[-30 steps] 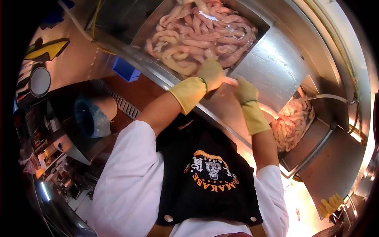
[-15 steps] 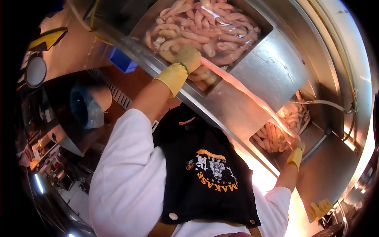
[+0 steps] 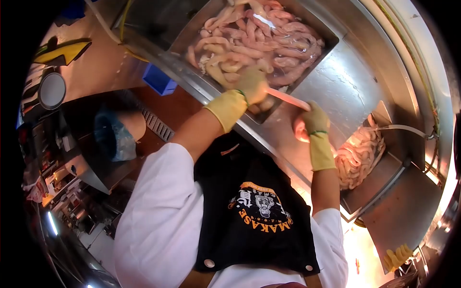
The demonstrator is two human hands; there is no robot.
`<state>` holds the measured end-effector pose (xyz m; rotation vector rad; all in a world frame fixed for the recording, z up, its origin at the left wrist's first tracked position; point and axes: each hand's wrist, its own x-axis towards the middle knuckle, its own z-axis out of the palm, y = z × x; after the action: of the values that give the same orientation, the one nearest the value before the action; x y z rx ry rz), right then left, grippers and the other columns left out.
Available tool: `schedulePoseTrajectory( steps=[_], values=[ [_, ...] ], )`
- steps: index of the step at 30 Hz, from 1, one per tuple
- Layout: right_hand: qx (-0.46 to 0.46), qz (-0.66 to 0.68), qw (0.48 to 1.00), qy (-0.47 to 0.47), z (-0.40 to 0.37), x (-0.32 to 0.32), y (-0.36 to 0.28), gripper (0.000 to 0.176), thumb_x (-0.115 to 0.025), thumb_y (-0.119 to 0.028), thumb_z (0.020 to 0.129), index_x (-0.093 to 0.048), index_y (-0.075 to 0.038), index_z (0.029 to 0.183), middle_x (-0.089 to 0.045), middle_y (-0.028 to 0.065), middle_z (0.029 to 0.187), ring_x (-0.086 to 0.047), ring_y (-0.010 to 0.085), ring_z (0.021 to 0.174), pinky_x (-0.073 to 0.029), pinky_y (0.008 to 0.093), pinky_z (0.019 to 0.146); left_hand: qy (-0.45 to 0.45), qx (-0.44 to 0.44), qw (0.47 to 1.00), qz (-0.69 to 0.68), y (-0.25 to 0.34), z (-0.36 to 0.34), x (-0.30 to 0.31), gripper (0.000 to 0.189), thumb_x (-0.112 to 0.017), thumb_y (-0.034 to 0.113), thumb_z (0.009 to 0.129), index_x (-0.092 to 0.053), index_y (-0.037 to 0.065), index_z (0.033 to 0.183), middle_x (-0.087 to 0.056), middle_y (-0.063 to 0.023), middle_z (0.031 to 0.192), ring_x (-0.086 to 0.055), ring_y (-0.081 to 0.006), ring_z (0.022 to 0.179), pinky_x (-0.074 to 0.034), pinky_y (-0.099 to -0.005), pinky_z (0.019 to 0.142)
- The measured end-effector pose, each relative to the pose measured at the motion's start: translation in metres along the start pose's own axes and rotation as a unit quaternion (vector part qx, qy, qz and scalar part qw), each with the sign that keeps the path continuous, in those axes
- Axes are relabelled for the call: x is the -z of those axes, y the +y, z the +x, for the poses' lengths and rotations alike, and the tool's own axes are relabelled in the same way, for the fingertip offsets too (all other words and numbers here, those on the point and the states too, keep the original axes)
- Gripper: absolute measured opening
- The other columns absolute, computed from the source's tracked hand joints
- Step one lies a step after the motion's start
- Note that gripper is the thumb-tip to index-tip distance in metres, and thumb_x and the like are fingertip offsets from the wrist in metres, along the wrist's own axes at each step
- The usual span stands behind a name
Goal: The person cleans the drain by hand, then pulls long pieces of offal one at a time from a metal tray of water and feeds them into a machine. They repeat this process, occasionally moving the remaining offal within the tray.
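My left hand (image 3: pixel 250 85), in a yellow glove, grips one end of a pink intestine strand (image 3: pixel 287 99) at the near rim of a steel tray (image 3: pixel 321 23) filled with pale pink intestines (image 3: pixel 249 41). The strand runs a short way right to my right hand (image 3: pixel 314 120), also yellow-gloved, which is closed on it over the steel counter (image 3: pixel 336 81). A pink bulge of the strand shows just under that hand. A second pile of intestines (image 3: pixel 357 153) lies in a lower tray (image 3: pixel 379 180) to the right.
A thin hose (image 3: pixel 403 127) reaches over the right tray. A blue box (image 3: pixel 160 81) and a floor drain grate (image 3: pixel 156 126) lie left below the counter, beside a bucket lined with blue plastic (image 3: pixel 115 137). Yellow gloves (image 3: pixel 398 254) rest at bottom right.
My right hand has come back from the right tray up to the counter near my left hand, so the long stretched strand is now short. My left hand shifted slightly right.
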<state>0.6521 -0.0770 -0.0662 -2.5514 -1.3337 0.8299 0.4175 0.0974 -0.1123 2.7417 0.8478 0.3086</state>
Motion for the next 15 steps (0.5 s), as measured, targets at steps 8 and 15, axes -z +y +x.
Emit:
schedulePoseTrajectory(
  steps=[8, 15],
  values=[
    [-0.177, -0.257, 0.949, 0.036, -0.099, 0.084, 0.312, 0.028, -0.063, -0.038, 0.096, -0.070, -0.020, 0.116, -0.077, 0.0194, 0.108, -0.074, 0.0429, 0.103, -0.058, 0.0544, 0.086, -0.131, -0.036, 0.988, 0.075, -0.003, 0.012, -0.011, 0.018, -0.074, 0.028, 0.080, -0.079, 0.010, 0.078, -0.075, -0.0140, 0.084, -0.071, -0.0373, 0.087, -0.052, -0.0490, 0.088],
    [-0.465, 0.186, 0.855, 0.131, -0.134, 0.134, 0.354, 0.020, -0.063, -0.021, 0.101, -0.070, -0.016, 0.119, -0.075, 0.0127, 0.095, -0.071, 0.0287, 0.069, -0.055, 0.0392, 0.054, -0.101, 0.173, 0.979, 0.038, -0.005, 0.035, 0.011, 0.027, -0.064, 0.025, 0.092, -0.085, 0.010, 0.097, -0.081, -0.0161, 0.100, -0.077, -0.0332, 0.098, -0.056, -0.0533, 0.093]
  ],
)
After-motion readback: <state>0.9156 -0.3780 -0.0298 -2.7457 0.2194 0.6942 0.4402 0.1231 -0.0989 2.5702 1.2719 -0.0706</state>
